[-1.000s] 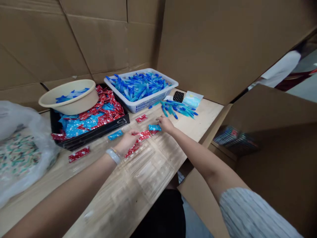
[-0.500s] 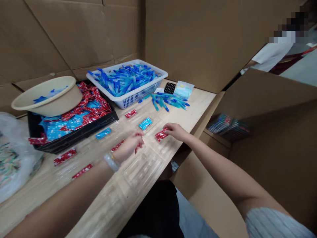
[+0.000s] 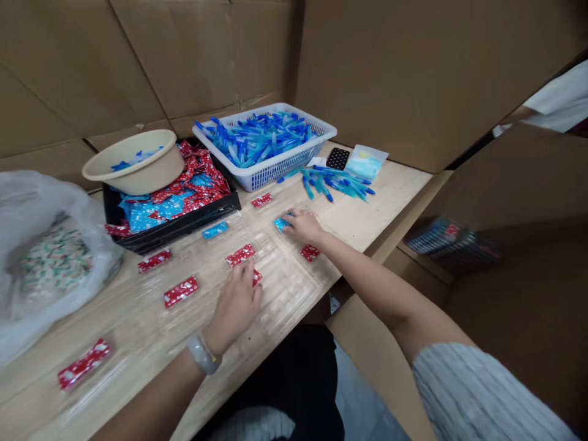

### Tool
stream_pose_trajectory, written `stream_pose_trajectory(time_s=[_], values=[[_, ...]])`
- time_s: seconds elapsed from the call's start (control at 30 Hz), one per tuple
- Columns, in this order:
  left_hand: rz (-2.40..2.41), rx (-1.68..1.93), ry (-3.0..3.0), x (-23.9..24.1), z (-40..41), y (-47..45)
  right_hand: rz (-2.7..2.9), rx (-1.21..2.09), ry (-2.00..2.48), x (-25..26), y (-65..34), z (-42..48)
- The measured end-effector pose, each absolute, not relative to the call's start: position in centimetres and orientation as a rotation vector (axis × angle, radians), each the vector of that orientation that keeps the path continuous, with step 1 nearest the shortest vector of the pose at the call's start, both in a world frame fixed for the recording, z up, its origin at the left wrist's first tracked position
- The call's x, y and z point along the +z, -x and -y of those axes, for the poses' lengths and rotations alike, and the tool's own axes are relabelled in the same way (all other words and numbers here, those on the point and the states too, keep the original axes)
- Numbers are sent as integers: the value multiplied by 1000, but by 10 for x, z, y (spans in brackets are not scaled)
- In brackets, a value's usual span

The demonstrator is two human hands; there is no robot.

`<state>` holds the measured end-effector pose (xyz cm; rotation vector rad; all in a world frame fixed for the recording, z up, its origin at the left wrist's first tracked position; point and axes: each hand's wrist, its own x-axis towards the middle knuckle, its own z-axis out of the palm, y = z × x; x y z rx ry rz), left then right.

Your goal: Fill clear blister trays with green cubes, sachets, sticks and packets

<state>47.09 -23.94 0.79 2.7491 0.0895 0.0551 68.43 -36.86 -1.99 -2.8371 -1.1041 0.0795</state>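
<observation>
My left hand [image 3: 236, 303] is low over the near part of the table, its fingers bent around a small red patterned packet [image 3: 257, 278] that shows partly between fingertips and thumb. My right hand [image 3: 304, 226] has its fingertips closed on a light blue packet [image 3: 281, 224], part of which they cover. Just below the right wrist rests another red packet [image 3: 310, 252]. Beyond my left fingertips lies a red packet with white marks [image 3: 241, 255]. Clear plastic trays [image 3: 280, 269] appear under the packets, though their edges are hard to make out.
A white basket [image 3: 271, 174] of blue pens stands at the back, with loose pens [image 3: 337, 182] beside it. Left of it, a black box [image 3: 184, 228] of packets bears a cream basin [image 3: 151, 177]. A plastic bag [image 3: 98, 226] sits far left. Cardboard [image 3: 381, 79] walls the table.
My right hand has left the red packet near the edge and moved to the blue packet. My left hand has come down nearer the table with its red packet. The view has shifted left.
</observation>
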Motion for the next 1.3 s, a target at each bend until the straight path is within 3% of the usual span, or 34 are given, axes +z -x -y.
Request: stream_pose_trajectory(time_s=[0.33, 0.53, 0.67, 0.77, 0.83, 0.97, 1.1, 1.3], values=[[226, 110, -2818, -13, 265, -430, 1081, 126, 2734, -13, -702, 365], [244, -3, -2788, -20, 270, -421, 930, -28, 2447, 36, -677, 361], [335, 132, -2679, 2, 253, -391, 1123, 323, 2085, 55, -604, 341], [509, 199, -2625, 15, 212, -331, 1289, 621, 1958, 41, -535, 316], [395, 204, -2710, 12, 182, -290, 1404, 653, 1974, 25, -495, 295], [95, 49, -2875, -11, 157, -245, 1786, 404, 2153, -2, -440, 262], [-20, 122, -2877, -22, 146, -244, 1995, 116, 2218, -7, -426, 245], [-397, 308, -3019, -22, 64, -242, 1671, -291, 2349, 39, -530, 154]])
